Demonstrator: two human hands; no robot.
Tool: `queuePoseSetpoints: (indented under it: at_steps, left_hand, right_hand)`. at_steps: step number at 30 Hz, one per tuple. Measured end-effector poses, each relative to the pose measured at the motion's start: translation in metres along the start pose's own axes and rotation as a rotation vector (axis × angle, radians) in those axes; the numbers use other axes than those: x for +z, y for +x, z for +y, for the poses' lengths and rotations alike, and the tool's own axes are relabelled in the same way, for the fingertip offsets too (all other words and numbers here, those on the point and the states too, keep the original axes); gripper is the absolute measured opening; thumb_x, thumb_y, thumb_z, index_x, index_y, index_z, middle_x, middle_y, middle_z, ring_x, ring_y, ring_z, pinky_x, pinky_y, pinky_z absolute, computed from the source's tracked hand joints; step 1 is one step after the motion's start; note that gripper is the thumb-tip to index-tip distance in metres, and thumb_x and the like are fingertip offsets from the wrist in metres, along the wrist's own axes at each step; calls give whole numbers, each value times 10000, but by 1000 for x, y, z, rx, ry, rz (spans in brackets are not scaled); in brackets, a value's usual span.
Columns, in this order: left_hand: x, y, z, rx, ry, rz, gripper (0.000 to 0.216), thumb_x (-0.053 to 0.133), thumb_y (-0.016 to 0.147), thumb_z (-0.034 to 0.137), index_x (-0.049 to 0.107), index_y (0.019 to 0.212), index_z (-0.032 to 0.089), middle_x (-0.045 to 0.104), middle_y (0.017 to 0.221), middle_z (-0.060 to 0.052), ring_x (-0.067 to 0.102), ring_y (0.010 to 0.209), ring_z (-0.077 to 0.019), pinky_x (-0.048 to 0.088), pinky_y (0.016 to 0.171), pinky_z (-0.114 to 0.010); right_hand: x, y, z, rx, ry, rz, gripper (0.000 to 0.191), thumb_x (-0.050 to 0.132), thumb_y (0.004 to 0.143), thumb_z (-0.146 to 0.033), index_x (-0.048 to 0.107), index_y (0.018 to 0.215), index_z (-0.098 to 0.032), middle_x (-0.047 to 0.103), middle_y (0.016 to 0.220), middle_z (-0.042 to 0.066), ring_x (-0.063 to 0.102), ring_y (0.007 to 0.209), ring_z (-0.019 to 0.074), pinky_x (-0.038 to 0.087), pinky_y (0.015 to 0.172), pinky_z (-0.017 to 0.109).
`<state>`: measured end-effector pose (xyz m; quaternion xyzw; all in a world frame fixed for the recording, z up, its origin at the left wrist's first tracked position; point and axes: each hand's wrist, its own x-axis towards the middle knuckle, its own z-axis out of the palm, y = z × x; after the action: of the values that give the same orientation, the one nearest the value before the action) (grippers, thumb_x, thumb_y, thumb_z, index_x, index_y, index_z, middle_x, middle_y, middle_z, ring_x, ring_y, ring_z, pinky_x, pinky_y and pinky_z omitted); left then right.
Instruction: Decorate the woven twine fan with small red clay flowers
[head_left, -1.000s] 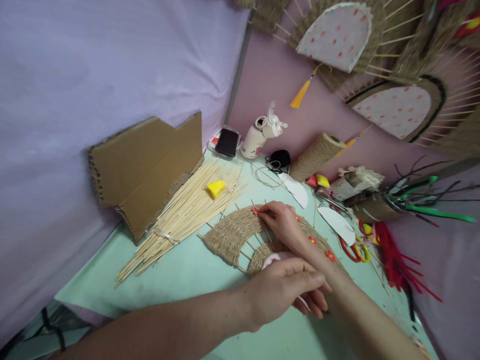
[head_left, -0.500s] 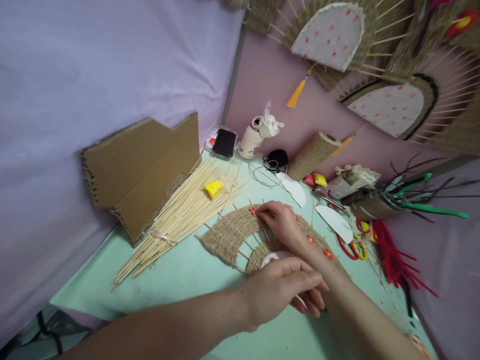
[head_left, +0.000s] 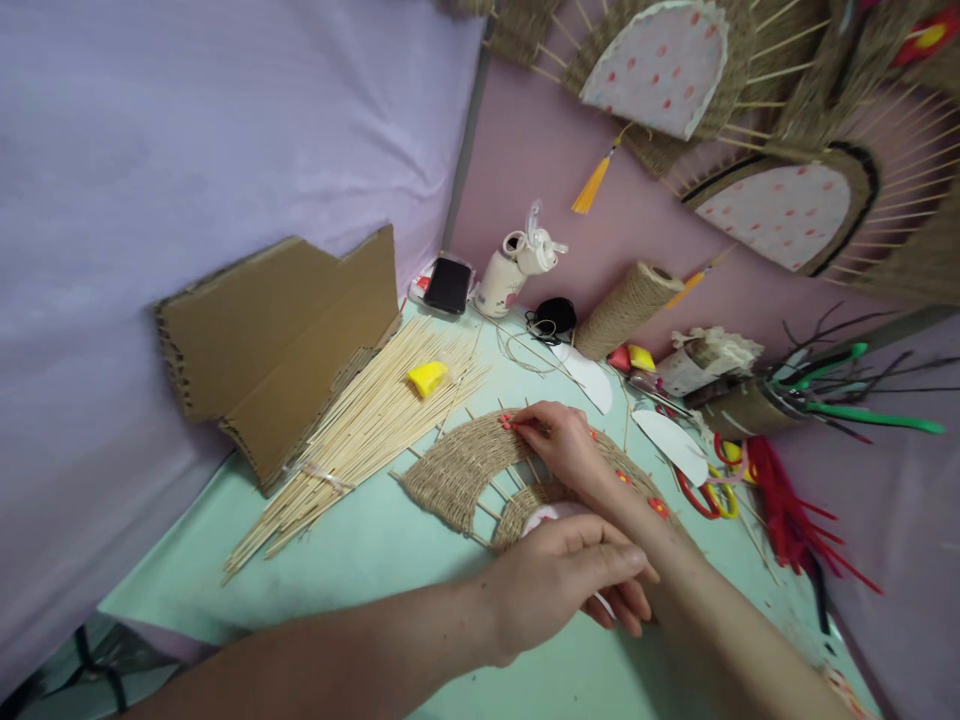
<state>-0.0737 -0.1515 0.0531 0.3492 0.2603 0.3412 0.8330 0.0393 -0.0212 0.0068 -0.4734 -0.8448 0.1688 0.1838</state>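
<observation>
woven fan: partly hidden | wall fan: cut at top

A woven twine fan lies on a mint-green tablecloth. The right hand pinches at a cluster of red petals on the fan's far rim; red flowers with yellow centres sit farther right along it. The left hand, thumb and fingers apart, is over the fan's white centre panel. Left of the fan lies a bundle of thin wooden sticks; behind it, a white bottle and a twine spool; right of it, scissors and red pipe cleaners.
</observation>
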Motion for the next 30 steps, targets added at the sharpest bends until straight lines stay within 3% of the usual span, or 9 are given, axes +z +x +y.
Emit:
queuePoseSetpoints:
  at_steps: [23, 30]
  left_hand:
    - [3, -1, 0, -19, 16, 21, 344, 609, 723, 482, 576, 816, 153, 605, 738, -13, 560, 656, -108, 399, 681, -275]
    - [3, 0, 0, -11, 26, 33, 314, 620, 727, 446, 561, 828, 155, 612, 731, -14, 558, 655, -112, 402, 671, -271]
  right_hand:
    - [-1, 4, -4, 17, 27, 13, 203, 533, 879, -211, 730, 874, -256, 761, 875, 22, 683, 808, 197, 489, 773, 327]
    - [-29, -6, -12, 48, 42, 107, 172, 534, 887, -268, 696, 917, -222, 755, 955, 46, 683, 874, 222, 499, 797, 352]
